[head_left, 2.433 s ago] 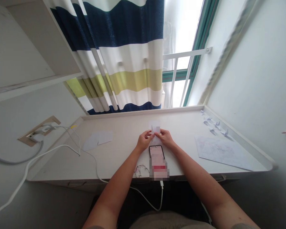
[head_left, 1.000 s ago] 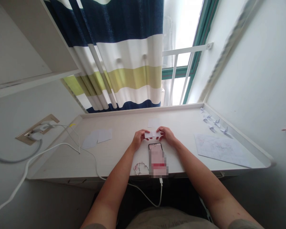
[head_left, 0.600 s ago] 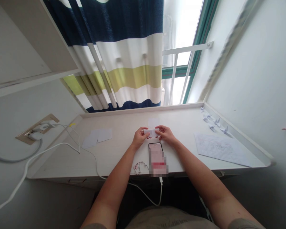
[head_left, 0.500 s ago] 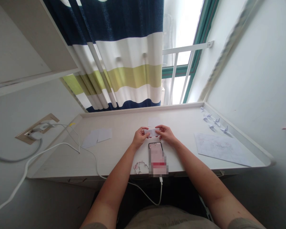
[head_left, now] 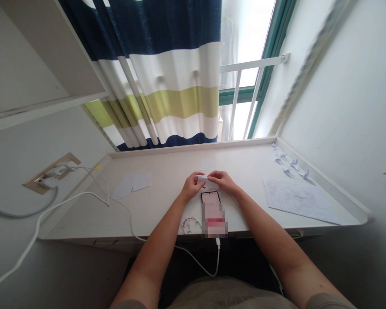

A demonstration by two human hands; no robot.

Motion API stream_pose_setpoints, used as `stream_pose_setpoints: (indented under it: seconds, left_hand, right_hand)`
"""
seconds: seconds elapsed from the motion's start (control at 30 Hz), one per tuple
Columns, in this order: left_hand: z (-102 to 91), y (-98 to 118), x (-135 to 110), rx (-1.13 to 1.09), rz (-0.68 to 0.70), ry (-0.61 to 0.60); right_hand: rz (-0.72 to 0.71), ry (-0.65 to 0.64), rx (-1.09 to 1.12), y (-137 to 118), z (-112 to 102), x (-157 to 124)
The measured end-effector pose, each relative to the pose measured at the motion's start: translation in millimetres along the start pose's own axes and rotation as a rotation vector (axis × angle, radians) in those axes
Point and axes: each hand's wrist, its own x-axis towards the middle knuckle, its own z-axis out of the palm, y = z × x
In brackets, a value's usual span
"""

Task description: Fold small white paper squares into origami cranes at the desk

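Observation:
A small piece of white paper (head_left: 211, 185) is held between my two hands above the middle of the desk. My left hand (head_left: 192, 185) pinches its left side, thumb in front. On the other side, my right hand (head_left: 223, 181) has its fingertips closed on the paper's upper edge. Just below the hands lies a phone (head_left: 214, 210), its screen lit and partly blurred out, with a white charging cable (head_left: 218, 243) at its lower end. A thin beaded bracelet (head_left: 190, 225) rests left of the phone.
Several folded paper cranes (head_left: 294, 164) stand along the desk's right rim, behind a written sheet (head_left: 296, 199). Loose white papers (head_left: 141, 182) lie on the left. Another pale sheet (head_left: 208, 163) lies beyond my hands. Cables run from a wall socket (head_left: 51, 173) across the desk (head_left: 167, 165).
My right hand has shifted from the paper's right end toward its middle, bringing the fingertips of both hands closer together. The paper now sits slightly lower and tilted.

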Motion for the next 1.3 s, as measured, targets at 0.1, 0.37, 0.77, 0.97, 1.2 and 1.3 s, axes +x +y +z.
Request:
stream_pose_setpoints:
  seconds: [0.1,0.37,0.77,0.97,1.2,1.3]
  left_hand:
    - [0.5,0,1,-0.015,-0.009,0.0]
    - [1.8,3,6,-0.014,-0.112,0.079]
    - [5.7,9,2,-0.022,-0.022,0.195]
    - [7.6,10,2,-0.01,0.008,0.174]
    - [8.6,10,1,0.0,0.022,0.212]
    - [9.2,11,1,-0.021,0.002,0.184]
  right_hand:
    - [-0.007,-0.003,-0.052,-1,2,1]
    - [-0.015,0.229,0.086,5,6,4]
    - [0.021,0.035,0.214,8,13,0]
    - [-0.021,0.073,0.121,2,13,-1]
    - [-0.004,0.052,0.097,-2,12,0]
    - [-0.007,0.072,0.108,-2,13,-1]
